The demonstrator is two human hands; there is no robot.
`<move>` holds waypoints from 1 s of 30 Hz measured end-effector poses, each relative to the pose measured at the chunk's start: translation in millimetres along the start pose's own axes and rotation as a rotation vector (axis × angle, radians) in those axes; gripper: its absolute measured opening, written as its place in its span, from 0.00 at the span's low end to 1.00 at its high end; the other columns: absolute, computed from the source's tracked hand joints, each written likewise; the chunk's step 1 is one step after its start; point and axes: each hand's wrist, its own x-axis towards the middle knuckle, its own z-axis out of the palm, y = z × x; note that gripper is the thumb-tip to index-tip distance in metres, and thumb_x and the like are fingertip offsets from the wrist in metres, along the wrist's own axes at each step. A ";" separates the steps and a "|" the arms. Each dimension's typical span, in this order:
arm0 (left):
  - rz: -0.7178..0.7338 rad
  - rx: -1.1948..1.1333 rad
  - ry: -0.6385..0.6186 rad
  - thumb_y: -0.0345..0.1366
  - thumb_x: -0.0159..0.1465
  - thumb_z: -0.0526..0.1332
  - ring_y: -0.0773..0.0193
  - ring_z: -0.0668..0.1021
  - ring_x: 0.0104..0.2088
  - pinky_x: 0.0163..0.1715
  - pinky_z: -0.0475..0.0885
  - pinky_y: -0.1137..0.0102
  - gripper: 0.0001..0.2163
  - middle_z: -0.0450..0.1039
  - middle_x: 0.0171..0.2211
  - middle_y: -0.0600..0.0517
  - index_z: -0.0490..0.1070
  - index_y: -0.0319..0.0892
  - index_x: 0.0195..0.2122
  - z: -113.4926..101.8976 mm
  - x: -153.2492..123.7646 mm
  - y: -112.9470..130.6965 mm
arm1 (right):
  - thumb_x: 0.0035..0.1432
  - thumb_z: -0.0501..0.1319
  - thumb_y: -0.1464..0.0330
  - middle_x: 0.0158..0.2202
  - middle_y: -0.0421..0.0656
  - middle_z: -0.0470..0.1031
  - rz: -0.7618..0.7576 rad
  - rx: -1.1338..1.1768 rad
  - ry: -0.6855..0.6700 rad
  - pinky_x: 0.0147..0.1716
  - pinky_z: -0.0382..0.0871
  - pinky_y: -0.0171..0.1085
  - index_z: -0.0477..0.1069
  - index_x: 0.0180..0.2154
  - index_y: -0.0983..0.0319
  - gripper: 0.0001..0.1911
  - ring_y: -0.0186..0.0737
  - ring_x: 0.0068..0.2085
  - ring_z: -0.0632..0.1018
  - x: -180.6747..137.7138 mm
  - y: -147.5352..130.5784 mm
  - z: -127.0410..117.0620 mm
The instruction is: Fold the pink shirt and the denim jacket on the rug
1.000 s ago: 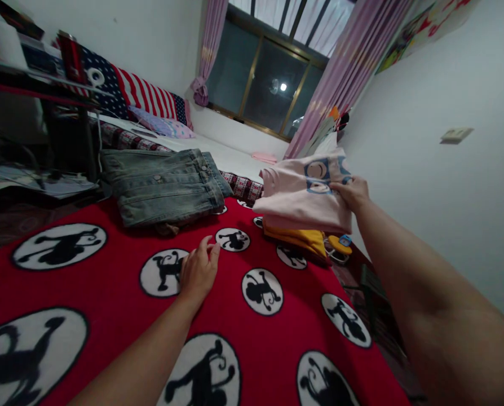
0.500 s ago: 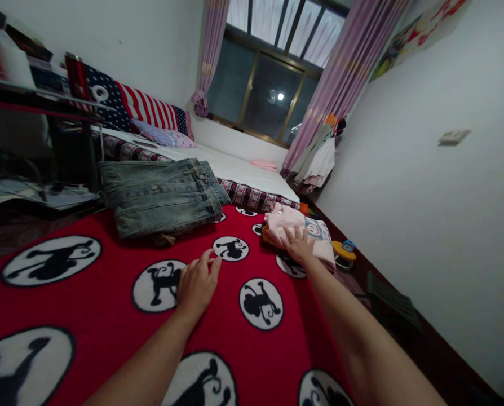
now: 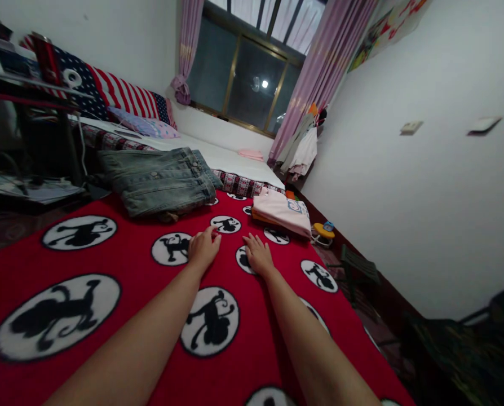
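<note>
Since a second ago the right hand has let go of the pink shirt, which it then held up in the air, and has drawn back toward the person. Its grip is now released: the fingers lie spread, palm down, on the red blanket, over one of the white rounds with a black monkey figure. The left hand has hardly shifted. It rests just beside the right, also flat, with its grip slack and nothing in it, its fingertips near another monkey round.

The pink shirt lies folded on the blanket beyond the right hand and a little to its right, near but not touching it, close to the blanket's far right edge. A blue and white print shows on its upper face. It sits on top of a yellow garment, of which only a thin edge shows at its near left side.

Farther left, beyond the left hand and well apart from it, a folded denim jacket lies on the blanket. Behind both is a bed with a white sheet, a stars-and-stripes pillow at its head and a small pink item at its far end. A dark counter stands at the left, with papers below it. A yellow toy lies on the floor to the right of the pink shirt, and clothes hang by the pink curtain at the window.
</note>
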 end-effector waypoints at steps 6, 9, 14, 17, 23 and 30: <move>0.062 -0.021 -0.029 0.35 0.64 0.55 0.58 0.78 0.47 0.48 0.69 0.67 0.14 0.79 0.44 0.49 0.75 0.45 0.48 -2.6 -4.8 -4.0 | 0.66 0.48 0.62 0.67 0.46 0.56 0.073 0.050 0.128 0.62 0.50 0.58 0.62 0.61 0.58 0.24 0.51 0.67 0.56 -35.6 -18.0 6.5; 0.125 -0.011 -0.046 0.35 0.64 0.56 0.60 0.78 0.47 0.49 0.69 0.69 0.13 0.79 0.45 0.51 0.77 0.46 0.46 -2.4 -7.9 -5.1 | 0.61 0.55 0.64 0.61 0.47 0.67 0.032 0.213 0.251 0.60 0.57 0.52 0.72 0.53 0.59 0.19 0.49 0.62 0.66 -37.8 -11.5 11.2; 0.242 0.022 -0.080 0.33 0.62 0.58 0.57 0.76 0.47 0.52 0.69 0.64 0.11 0.78 0.44 0.49 0.79 0.45 0.41 2.4 -18.7 -2.0 | 0.56 0.56 0.69 0.46 0.45 0.79 0.004 0.540 0.373 0.52 0.67 0.40 0.78 0.38 0.60 0.13 0.41 0.49 0.77 -32.9 4.3 17.2; 0.351 0.032 -0.121 0.33 0.61 0.59 0.59 0.75 0.50 0.54 0.68 0.66 0.12 0.76 0.47 0.49 0.77 0.45 0.45 -2.0 -14.6 -9.5 | 0.55 0.56 0.68 0.45 0.47 0.80 0.008 0.584 0.400 0.51 0.68 0.42 0.79 0.36 0.62 0.13 0.44 0.48 0.78 -29.5 8.8 21.0; 0.372 0.218 0.264 0.36 0.63 0.59 0.51 0.62 0.63 0.63 0.57 0.57 0.24 0.56 0.64 0.41 0.61 0.40 0.61 -72.5 51.5 -68.5 | 0.54 0.57 0.68 0.46 0.46 0.80 -0.005 0.563 0.419 0.49 0.68 0.42 0.79 0.33 0.60 0.11 0.44 0.47 0.78 -25.5 10.9 25.8; -0.346 0.083 0.580 0.41 0.61 0.61 0.44 0.66 0.60 0.58 0.62 0.55 0.29 0.62 0.58 0.29 0.60 0.28 0.58 -148.8 124.6 -149.2 | 0.55 0.58 0.70 0.45 0.43 0.79 0.027 0.482 0.418 0.49 0.67 0.40 0.78 0.33 0.58 0.09 0.42 0.47 0.76 -24.5 8.4 24.2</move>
